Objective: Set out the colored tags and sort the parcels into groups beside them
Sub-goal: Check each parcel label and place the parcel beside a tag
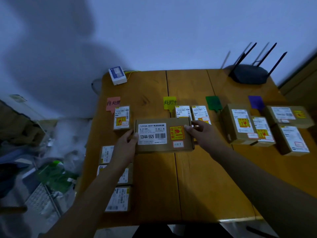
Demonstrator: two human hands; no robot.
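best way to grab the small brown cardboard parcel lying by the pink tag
Take the small brown cardboard parcel across its two long side edges, coming from above with thumb on one edge and fingers on the other. It lies flat, label up, beside the pink paper tag, narrow enough for a one-hand grip. Approach from its near end; the wide cardboard box held in both hands crowds its right side.

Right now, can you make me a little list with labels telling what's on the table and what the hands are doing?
table: wooden table
tags: pink tag, yellow tag, green tag, purple tag, in a row
held: big box, between left hand and right hand
by pink: one small box
unsorted: three boxes at the table's left edge
back: router, white device
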